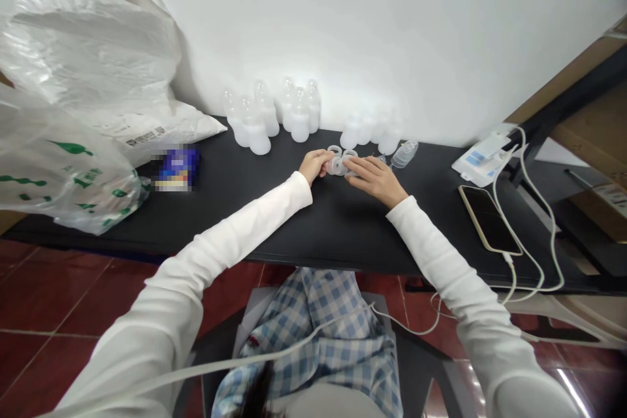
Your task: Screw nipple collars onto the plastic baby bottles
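Observation:
My left hand [316, 164] is pinched at the edge of a small clear plastic ring-shaped piece [336, 166] above the black table. My right hand [376, 180] reaches in from the other side, its fingers stretched out and lying against or just over the pieces; exact contact is hard to tell. Behind the held piece are more clear rings [335, 149], partly covered by my fingers. A clear domed cap part [404, 153] lies on its side just beyond my right hand. White bottles without tall caps [349, 134] stand behind both hands.
White bottles with clear domed caps [255, 132] stand left along the wall. Large plastic bags [88, 46] and a blue packet [179, 166] occupy the left side. A phone [490, 219] on a cable and a white wipes-like pack [482, 157] lie right.

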Demonstrator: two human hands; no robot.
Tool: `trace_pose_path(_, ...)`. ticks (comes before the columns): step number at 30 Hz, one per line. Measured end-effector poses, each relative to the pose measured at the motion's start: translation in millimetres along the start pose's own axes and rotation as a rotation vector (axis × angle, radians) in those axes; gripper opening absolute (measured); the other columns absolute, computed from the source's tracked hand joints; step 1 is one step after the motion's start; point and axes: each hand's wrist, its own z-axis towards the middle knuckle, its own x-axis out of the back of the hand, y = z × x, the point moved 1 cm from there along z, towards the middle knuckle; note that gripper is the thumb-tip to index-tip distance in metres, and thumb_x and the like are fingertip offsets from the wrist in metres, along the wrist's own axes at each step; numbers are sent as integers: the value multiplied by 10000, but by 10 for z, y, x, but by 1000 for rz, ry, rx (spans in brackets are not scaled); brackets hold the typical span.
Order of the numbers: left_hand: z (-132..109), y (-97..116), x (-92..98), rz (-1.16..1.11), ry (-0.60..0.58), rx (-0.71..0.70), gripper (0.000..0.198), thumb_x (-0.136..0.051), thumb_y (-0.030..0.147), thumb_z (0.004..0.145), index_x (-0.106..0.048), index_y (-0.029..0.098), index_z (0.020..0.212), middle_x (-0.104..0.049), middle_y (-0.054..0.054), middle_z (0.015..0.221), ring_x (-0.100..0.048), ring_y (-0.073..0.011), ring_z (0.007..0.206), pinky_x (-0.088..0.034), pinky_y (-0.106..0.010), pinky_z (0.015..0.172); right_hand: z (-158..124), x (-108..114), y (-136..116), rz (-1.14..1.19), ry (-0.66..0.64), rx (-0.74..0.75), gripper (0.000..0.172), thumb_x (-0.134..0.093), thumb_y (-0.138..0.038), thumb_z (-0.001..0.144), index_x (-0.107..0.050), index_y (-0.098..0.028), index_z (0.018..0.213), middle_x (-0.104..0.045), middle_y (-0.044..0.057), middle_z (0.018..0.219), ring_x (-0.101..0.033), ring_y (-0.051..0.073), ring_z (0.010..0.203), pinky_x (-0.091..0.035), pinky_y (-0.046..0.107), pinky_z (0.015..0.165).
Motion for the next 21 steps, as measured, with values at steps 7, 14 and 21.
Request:
trace_pose_path(7, 15, -1, 11, -84, 33, -19, 401, -766, 337, 839, -496, 158, 603, -494, 42, 544, -475, -46, 480, -338, -165, 444, -34, -1, 61, -103, 181, -365, 401, -428, -2, 887, -693, -257, 1046, -703, 82, 1243, -632, 251, 1165, -478, 438, 931)
trace_pose_path(14, 57, -55, 78, -123, 112, 23, 313, -731, 311, 829, -529, 154, 649, -506, 45, 548, -497, -52, 487, -324, -164, 447, -123, 203, 252, -228, 300, -782, 447, -440, -49, 740, -668, -215, 1087, -600, 124, 1198, -571, 281, 1051, -438, 470, 933)
trace_pose_path(21, 52, -70, 60, -118, 102, 12, 290, -695, 290, 831, -528, 155, 636, -518, 38, 549, -498, -54, 487, -318, -167, 449, -368, 285, 607, -339, 271, -1095, 360, -432, -129, 778, -622, -189, 1078, -520, 142, 1086, -526, 325, 1047, -412, 506, 914)
